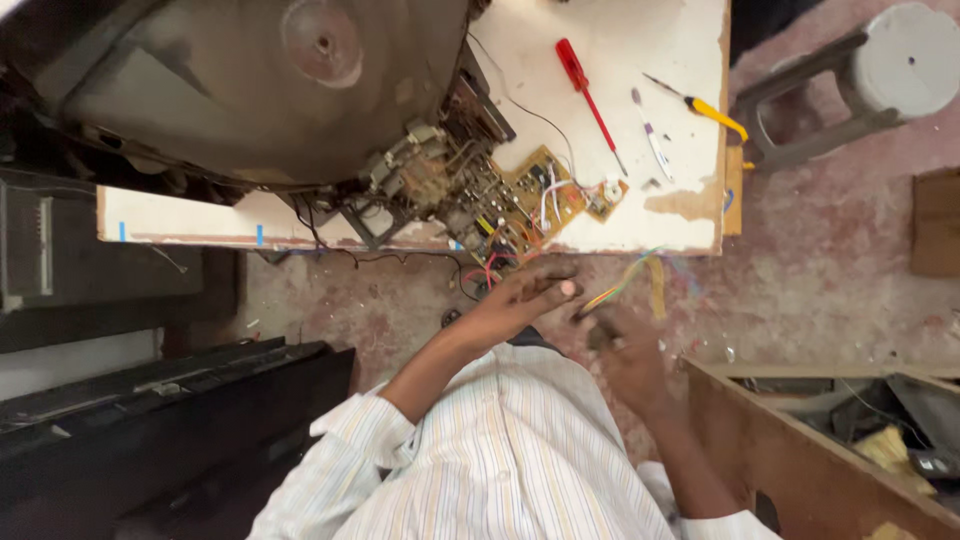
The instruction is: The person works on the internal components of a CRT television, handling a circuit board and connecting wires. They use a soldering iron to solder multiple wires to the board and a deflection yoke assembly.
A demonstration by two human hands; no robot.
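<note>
Below, left hand (515, 300) spread apart, right hand (625, 350) pinched on coloured wires (622, 282).

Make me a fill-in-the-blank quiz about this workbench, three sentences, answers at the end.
1. The screwdriver lying on the white tabletop beside the circuit board has a ____ handle.
2. The right hand holds a bundle of coloured ____ that is blurred in the head view.
3. The left hand reaches toward the board with its fingers stretched out, and its sleeve is ____ with thin lines.

Missing words: red; wires; striped
</note>
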